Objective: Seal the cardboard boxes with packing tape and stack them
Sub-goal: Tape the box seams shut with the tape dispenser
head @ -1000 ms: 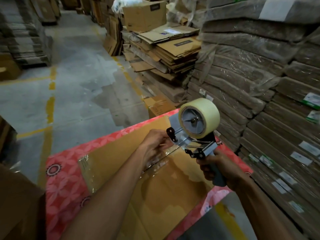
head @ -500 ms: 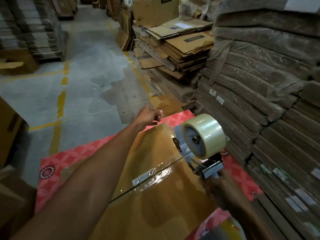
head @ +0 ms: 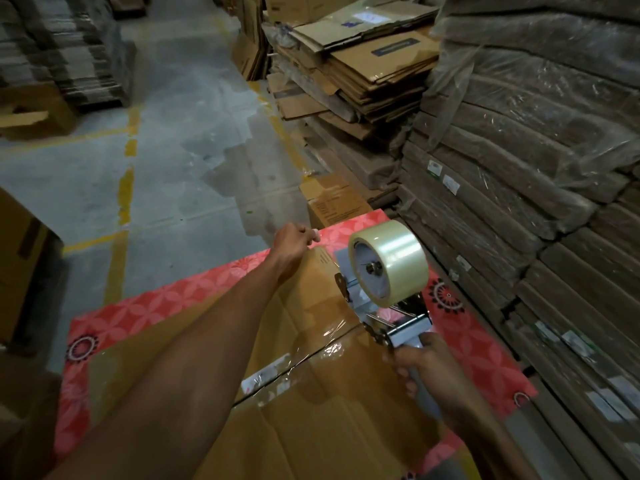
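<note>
Left hand (head: 292,239) at box (head: 332,420) edge

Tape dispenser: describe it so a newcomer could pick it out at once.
Start at the red floral-patterned mat on the concrete floor, then the flat brown cardboard box lying on it. Above the box's right edge, the right hand grips a metal handheld tape dispenser, the only item carrying a clear tape roll.

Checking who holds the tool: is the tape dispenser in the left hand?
No, the right hand grips the tape dispenser; the left hand rests at the box's far edge.
</note>
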Tool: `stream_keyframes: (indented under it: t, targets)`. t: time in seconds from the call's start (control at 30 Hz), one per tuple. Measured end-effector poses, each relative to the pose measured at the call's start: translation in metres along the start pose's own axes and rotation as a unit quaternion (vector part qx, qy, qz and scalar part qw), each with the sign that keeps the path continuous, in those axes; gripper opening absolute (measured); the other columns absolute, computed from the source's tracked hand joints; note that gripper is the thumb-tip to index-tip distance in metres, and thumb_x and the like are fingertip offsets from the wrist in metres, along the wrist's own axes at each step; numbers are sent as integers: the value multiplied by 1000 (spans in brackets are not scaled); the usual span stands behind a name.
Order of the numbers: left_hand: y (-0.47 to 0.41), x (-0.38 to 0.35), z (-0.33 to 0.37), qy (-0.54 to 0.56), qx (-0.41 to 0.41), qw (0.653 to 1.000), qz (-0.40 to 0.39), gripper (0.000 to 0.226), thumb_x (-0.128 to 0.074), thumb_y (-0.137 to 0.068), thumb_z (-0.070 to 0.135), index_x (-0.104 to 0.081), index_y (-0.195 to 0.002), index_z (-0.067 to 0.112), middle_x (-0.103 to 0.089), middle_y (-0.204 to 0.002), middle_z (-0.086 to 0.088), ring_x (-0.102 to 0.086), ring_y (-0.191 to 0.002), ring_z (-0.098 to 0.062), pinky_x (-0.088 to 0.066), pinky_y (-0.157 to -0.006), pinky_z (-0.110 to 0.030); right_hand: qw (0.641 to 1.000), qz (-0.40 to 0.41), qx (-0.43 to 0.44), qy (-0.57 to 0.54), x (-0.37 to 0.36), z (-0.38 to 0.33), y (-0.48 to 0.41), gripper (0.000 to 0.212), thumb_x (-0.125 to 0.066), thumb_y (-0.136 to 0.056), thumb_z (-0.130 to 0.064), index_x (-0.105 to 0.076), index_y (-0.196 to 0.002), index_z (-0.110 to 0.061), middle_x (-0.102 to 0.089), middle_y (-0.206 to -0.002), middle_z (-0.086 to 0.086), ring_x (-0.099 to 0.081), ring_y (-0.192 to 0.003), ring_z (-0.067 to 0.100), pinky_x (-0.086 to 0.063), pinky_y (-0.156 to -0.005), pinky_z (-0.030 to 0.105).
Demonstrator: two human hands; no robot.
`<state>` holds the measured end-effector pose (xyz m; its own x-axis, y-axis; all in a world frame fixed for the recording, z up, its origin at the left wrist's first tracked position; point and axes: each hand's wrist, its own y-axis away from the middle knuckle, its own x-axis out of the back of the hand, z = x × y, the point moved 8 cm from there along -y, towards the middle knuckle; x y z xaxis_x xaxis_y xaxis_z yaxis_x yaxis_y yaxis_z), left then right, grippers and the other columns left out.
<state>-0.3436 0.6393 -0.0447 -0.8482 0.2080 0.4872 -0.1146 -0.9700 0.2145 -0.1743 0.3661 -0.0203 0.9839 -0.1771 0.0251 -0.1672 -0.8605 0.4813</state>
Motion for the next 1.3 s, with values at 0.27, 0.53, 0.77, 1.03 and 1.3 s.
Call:
stream_keyframes:
  t: [0.27, 0.53, 0.77, 1.03, 1.3]
  targets:
    - [1, -3, -9, -101, 39, 994, 3, 22, -63, -94, 19, -74, -87, 1, -67, -80, -10, -59, -67, -20, -38, -53, -29, 1000, 0, -16, 24, 1, 4, -4, 18, -65, -82, -2, -57, -69, -11, -47, -58, 5, -40, -48, 17, -33, -47, 29]
    - [10, 13, 12, -262, 10, 965, 20, 26, -69, -94, 27, -70, -109, 6, -69, -108, -13, -64, -100, -29, -47, -78, -35, 996, 18, -19, 85, -3, 0, -5, 11, -65, -79, -7, -63, -70, -12, -51, -54, 1, -43, -46, 16, -34, -46, 29]
    - [48, -42, 28, -376, -119, 915, -90, 39, -57, -92, 13, -61, -131, 21, -65, -132, -10, -60, -118, -33, -50, -96, -46, 996, 16, -17, 85, -4, -3, -7, 11, -63, -82, -9, -63, -71, -11, -50, -55, 4, -44, -44, 18, -35, -45, 28]
    - [37, -46, 32, -559, 10, 828, -42, 47, -31, -107, 1, -70, -126, 17, -67, -126, 0, -61, -119, -19, -44, -82, -19, 991, 14, -12, 130, 8, -9, -4, 13, -64, -84, -13, -66, -78, -2, -50, -50, -1, -43, -40, 16, -35, -43, 28]
    - [30, -48, 27, -417, -18, 909, -10, 54, -35, -102, 57, -50, -140, 22, -46, -147, -18, -41, -137, -41, -19, -114, -68, 995, 40, -79, 52, 48, 49, 47, 20, -57, -81, 9, -53, -69, -7, -40, -51, 2, -32, -41, 15, -24, -43, 26]
